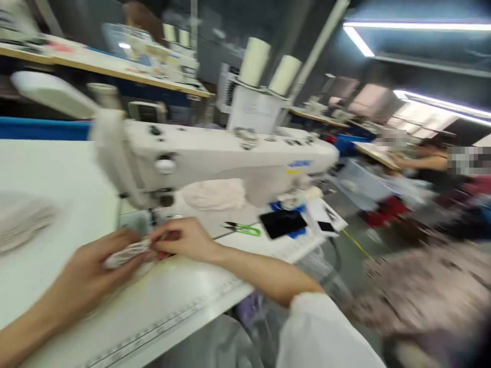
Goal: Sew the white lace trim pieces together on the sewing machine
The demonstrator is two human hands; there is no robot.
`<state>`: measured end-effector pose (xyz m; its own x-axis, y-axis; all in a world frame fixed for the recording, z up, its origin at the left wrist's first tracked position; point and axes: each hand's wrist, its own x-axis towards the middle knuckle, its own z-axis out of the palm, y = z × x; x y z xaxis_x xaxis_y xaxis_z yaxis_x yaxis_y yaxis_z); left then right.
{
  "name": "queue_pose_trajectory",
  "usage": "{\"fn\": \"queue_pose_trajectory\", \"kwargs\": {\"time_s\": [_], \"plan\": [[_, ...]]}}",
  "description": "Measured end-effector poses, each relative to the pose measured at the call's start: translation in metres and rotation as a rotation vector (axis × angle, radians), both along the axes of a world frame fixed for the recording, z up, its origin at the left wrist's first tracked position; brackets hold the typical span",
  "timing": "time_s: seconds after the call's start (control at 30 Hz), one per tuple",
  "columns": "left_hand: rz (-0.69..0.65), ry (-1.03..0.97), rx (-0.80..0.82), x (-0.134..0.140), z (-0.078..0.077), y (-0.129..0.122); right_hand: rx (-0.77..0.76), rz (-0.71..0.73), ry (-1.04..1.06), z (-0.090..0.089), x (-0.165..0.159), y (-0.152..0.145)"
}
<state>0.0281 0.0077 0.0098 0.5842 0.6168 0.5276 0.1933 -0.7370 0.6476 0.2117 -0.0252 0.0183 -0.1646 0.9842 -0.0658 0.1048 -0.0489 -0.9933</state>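
Note:
Both hands are together at the needle end of a white sewing machine. My left hand is closed round a bunched piece of white fabric, held between thumb and fingers. My right hand pinches the far end of that fabric, close to the presser foot. Motion blur hides the fabric's exact shape and the fingertips. Behind my right hand, a pile of pale fabric pieces lies on the machine bed. Green thread snips rest on the table to the right of it.
A black phone lies on a blue item near the table's right end. More pale fabric sits at the left on the white table. Thread cones stand behind the machine. A co-worker's arm shows at far right.

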Motion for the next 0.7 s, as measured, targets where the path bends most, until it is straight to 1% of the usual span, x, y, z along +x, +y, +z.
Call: {"fn": "queue_pose_trajectory", "kwargs": {"time_s": [0.03, 0.07, 0.17, 0.33, 0.4, 0.47, 0.57, 0.7], "plan": [[0.01, 0.067, -0.006, -0.012, 0.003, -0.006, -0.037, 0.034, 0.04, -0.006, -0.002, 0.001], [0.008, 0.106, -0.026, -0.017, 0.005, -0.011, -0.058, 0.05, 0.061, -0.01, 0.0, 0.001], [0.081, 0.146, -0.025, -0.014, 0.009, -0.012, -0.039, 0.046, 0.058, -0.019, 0.009, 0.002], [0.211, 0.198, -0.05, -0.009, 0.01, -0.015, 0.045, 0.003, 0.082, -0.023, 0.008, -0.003], [0.213, 0.196, -0.048, -0.009, 0.01, -0.017, 0.026, -0.007, 0.128, -0.023, 0.007, -0.004], [0.182, 0.185, -0.036, -0.009, 0.01, -0.017, 0.014, -0.023, 0.142, -0.024, 0.007, -0.004], [0.156, 0.199, 0.033, -0.008, 0.007, -0.015, 0.062, -0.052, 0.087, -0.023, 0.01, -0.005], [0.174, 0.255, 0.206, -0.012, 0.001, -0.014, 0.181, -0.048, -0.027, -0.021, 0.012, -0.007]]}}
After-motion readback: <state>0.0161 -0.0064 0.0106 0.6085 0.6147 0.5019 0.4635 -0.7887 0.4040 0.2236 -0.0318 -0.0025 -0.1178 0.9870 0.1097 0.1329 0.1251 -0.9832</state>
